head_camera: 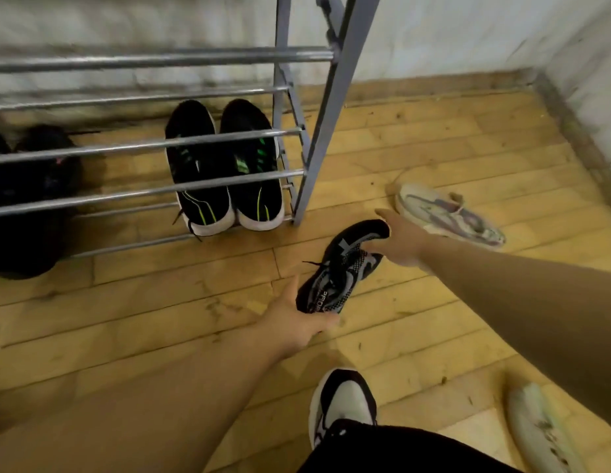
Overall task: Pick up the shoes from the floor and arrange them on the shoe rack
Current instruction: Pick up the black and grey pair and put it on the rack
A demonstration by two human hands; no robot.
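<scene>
Dark shoes blurred, cut by left edge; pale shoe cut at bottom.

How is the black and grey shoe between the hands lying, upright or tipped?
Tipped sideways: the shoe shows its patterned flank upward, left hand and right hand holding its ends.

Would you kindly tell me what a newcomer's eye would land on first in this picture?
First, the black and grey knit sneaker at centre, gripped by the left hand at its near end and the right hand at its far end. Then the pair of black green-striped sneakers on the lowest bars of the grey metal shoe rack, and a pale sneaker on the wooden floor, right.
</scene>
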